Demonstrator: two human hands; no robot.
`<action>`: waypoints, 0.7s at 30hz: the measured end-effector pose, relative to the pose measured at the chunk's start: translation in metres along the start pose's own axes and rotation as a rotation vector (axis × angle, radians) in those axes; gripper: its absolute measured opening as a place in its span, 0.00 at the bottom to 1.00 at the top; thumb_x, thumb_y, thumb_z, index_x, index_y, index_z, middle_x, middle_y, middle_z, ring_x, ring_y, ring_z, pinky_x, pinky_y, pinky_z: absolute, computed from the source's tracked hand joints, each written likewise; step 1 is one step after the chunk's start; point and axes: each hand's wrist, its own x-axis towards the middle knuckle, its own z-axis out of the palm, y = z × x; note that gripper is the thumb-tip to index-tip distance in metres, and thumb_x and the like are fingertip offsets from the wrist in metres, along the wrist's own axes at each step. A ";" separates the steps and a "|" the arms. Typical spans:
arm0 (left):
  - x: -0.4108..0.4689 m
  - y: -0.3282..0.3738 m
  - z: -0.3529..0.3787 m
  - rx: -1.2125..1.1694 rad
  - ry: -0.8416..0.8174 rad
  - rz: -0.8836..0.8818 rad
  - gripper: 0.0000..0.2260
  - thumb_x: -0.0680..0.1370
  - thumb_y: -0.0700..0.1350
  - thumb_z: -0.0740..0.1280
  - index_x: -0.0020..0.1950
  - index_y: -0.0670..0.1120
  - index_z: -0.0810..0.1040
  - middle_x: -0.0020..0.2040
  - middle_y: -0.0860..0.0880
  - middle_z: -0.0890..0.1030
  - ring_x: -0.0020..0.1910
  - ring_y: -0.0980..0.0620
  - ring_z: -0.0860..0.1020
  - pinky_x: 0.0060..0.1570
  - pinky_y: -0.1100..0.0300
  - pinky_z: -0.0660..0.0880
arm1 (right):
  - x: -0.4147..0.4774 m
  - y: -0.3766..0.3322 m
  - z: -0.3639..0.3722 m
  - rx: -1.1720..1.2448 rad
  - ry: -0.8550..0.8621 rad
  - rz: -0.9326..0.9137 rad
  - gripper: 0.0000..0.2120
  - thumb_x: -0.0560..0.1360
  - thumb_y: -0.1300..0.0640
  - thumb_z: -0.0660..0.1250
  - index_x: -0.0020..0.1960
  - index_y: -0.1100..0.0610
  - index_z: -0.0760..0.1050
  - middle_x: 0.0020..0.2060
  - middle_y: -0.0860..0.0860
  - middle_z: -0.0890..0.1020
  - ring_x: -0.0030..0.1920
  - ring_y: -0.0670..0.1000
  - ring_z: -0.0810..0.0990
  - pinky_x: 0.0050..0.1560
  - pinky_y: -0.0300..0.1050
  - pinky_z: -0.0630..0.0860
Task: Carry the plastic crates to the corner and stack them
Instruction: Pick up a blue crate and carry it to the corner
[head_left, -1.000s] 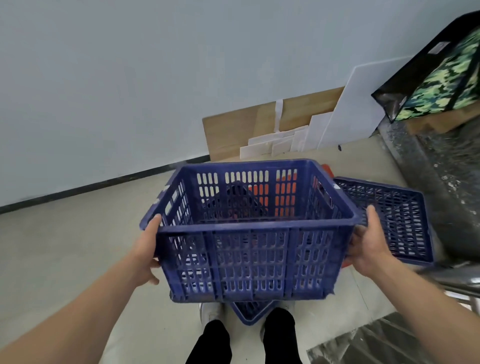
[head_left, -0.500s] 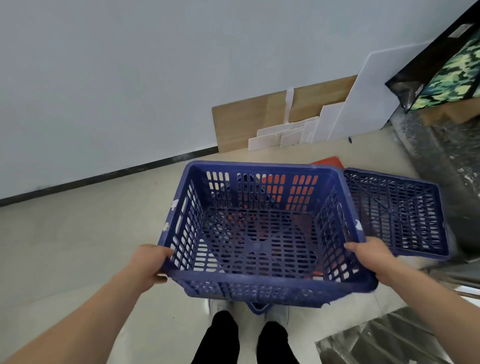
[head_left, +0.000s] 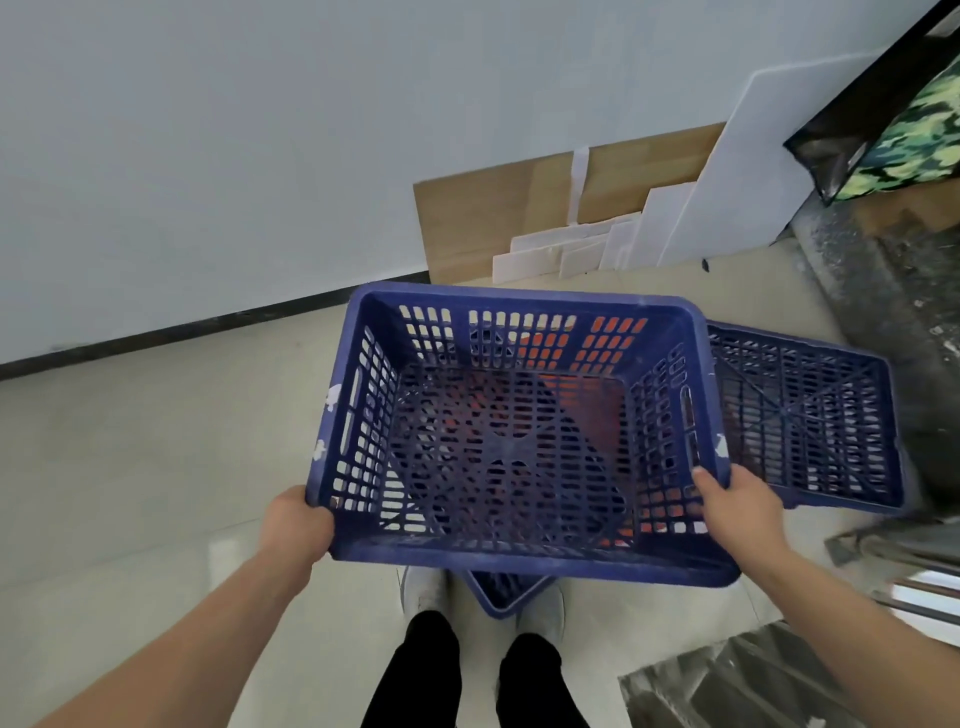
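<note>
Pale wall (head_left: 208, 156) fills the upper left of the frame and meets a beige tiled floor (head_left: 130, 467) along a dark skirting. Cardboard (head_left: 493, 223) and white boards (head_left: 727, 171) lean against the wall at upper right.

In the centre a blue slotted crate (head_left: 519, 564) is held off the floor, mouth up. Its long axis runs left to right across the frame. A second blue crate (head_left: 810, 415) lies on the floor just beside it at centre right.

Directly below the held one, the corner of a third blue crate (head_left: 506, 595) points down-frame between the shoes (head_left: 423, 587). It looks turned out of line with the crate above, so setting down probably needs a twist first. Something orange (head_left: 618, 325) shows through the far slots.

The left hand (head_left: 296, 525) wraps the near-left corner. The right hand (head_left: 737, 506) clasps the near-right rim, thumb on top. Both are equally close to the load.
</note>
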 end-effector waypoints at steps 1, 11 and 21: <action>0.002 -0.003 0.004 0.015 -0.009 -0.017 0.09 0.75 0.29 0.58 0.47 0.39 0.76 0.43 0.40 0.81 0.41 0.38 0.77 0.40 0.49 0.76 | 0.003 0.007 0.005 -0.016 -0.015 0.017 0.16 0.84 0.47 0.62 0.56 0.59 0.80 0.48 0.60 0.84 0.51 0.65 0.80 0.53 0.58 0.76; -0.001 0.000 0.006 0.065 -0.051 0.031 0.08 0.73 0.38 0.66 0.51 0.40 0.76 0.47 0.42 0.82 0.46 0.40 0.79 0.46 0.50 0.77 | -0.004 0.007 0.009 0.045 -0.069 0.093 0.18 0.82 0.43 0.65 0.54 0.58 0.75 0.43 0.53 0.80 0.48 0.62 0.78 0.49 0.55 0.72; 0.004 0.056 -0.009 -0.332 -0.119 -0.074 0.20 0.67 0.37 0.65 0.58 0.35 0.75 0.49 0.34 0.83 0.44 0.35 0.84 0.46 0.39 0.83 | 0.012 -0.035 0.009 0.386 -0.035 0.248 0.37 0.68 0.29 0.64 0.65 0.56 0.77 0.50 0.58 0.86 0.50 0.58 0.84 0.55 0.58 0.80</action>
